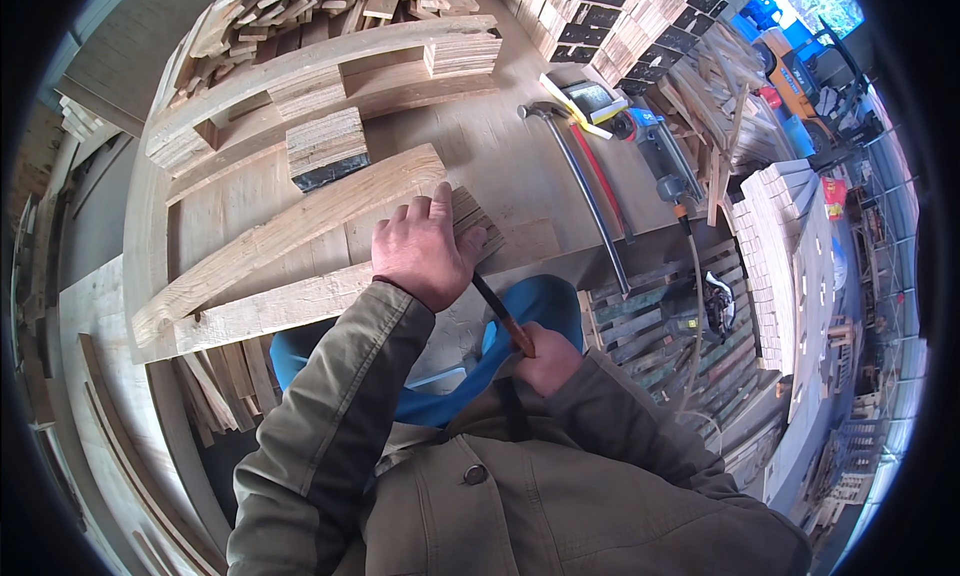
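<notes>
My left hand [425, 251] rests at the right end of a wooden frame, closed round a small wooden block [476, 221] with the thumb on its near side. The block sits between two plank ends: a slanting plank [290, 238] behind and a front plank [275, 301] along the bench edge. Closer to my body, my right hand [550, 361] grips a dark bar [492, 301] with an orange-brown part at the fist. The bar slants up toward the block; its far end is hidden under my left hand.
A stacked-wood block [327, 148] stands behind the slanting plank. On the bench's right lie a hammer [575, 181], a red bar [600, 181] and a nail gun [660, 156] with a hose. A nailed frame [400, 61], loose offcuts [320, 6] and block stacks [610, 21] stand farther back.
</notes>
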`<state>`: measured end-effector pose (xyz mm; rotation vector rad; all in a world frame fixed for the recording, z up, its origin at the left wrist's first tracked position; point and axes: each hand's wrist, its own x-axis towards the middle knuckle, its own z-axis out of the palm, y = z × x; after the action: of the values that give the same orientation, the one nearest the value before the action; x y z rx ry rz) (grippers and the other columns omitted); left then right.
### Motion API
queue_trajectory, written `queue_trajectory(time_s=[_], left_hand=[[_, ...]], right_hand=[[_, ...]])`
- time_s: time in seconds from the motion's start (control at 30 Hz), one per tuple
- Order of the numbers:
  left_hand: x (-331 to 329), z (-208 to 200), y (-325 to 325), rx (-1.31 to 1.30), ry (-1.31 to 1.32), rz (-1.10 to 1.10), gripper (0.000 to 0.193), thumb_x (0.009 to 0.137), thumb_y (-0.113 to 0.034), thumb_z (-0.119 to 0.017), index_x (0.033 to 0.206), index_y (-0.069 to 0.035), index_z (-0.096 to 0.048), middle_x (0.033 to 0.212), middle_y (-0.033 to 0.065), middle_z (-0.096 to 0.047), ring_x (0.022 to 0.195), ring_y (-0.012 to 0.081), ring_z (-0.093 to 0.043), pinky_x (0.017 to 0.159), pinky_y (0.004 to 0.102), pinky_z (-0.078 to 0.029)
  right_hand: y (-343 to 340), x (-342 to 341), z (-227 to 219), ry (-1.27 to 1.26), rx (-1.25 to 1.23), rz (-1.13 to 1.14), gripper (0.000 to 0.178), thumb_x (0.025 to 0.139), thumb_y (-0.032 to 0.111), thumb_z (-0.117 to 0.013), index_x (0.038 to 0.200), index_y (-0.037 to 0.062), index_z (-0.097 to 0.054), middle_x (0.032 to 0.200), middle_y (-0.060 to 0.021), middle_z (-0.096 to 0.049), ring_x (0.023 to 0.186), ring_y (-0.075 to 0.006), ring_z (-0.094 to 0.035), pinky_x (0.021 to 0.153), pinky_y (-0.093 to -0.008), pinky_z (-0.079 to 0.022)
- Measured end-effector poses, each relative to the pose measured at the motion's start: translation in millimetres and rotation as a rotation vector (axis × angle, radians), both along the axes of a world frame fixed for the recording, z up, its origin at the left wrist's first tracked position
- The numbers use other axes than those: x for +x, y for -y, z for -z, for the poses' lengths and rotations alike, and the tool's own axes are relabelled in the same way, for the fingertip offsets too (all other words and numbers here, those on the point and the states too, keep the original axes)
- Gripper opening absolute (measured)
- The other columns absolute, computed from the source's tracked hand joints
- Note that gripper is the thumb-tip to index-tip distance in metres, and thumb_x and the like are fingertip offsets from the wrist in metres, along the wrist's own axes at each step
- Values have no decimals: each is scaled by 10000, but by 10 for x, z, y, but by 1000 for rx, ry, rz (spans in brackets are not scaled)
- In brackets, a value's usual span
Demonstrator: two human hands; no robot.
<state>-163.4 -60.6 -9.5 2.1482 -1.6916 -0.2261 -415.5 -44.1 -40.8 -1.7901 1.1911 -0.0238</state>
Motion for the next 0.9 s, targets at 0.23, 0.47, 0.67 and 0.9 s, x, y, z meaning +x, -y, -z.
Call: queue_trajectory(time_s=[0.23, 0.47, 0.67, 0.9], left_hand=[[156, -88, -101, 39, -14, 158, 1018, 897, -593, -740, 1622, 11, -360, 1444, 291, -577, 1300, 446, -610, 1120, 516, -492], [168, -33, -81, -11, 13, 168, 969, 885, -507, -756, 1595, 44, -392, 1357, 274, -611, 1186, 429, -660, 1001, 497, -570], [173, 83, -91, -125, -34, 167, 808, 908, -355, -719, 1552, 50, -446, 1290, 260, -641, 1111, 430, -681, 921, 499, -595], [197, 179, -78, -260, -37, 167, 711, 862, -256, -694, 1484, 48, -534, 1213, 212, -677, 1032, 383, -706, 837, 493, -607]], right_hand=[[-6, 0, 31, 28, 24, -7, 284, 832, 185, -734, 1006, -4, -615, 891, -235, -676, 916, -465, -677, 808, -485, -512], [-66, 48, 32, -28, 27, 10, 274, 843, 162, -717, 1043, 10, -608, 890, -231, -678, 916, -461, -679, 813, -479, -515], [-240, 128, 104, 32, 44, 98, 238, 821, 109, -701, 1022, 21, -607, 884, -177, -660, 851, -350, -663, 804, -434, -506], [-606, 405, 234, 66, 124, 307, 244, 833, 86, -682, 1061, 41, -608, 895, -116, -622, 845, -249, -610, 835, -386, -501]])
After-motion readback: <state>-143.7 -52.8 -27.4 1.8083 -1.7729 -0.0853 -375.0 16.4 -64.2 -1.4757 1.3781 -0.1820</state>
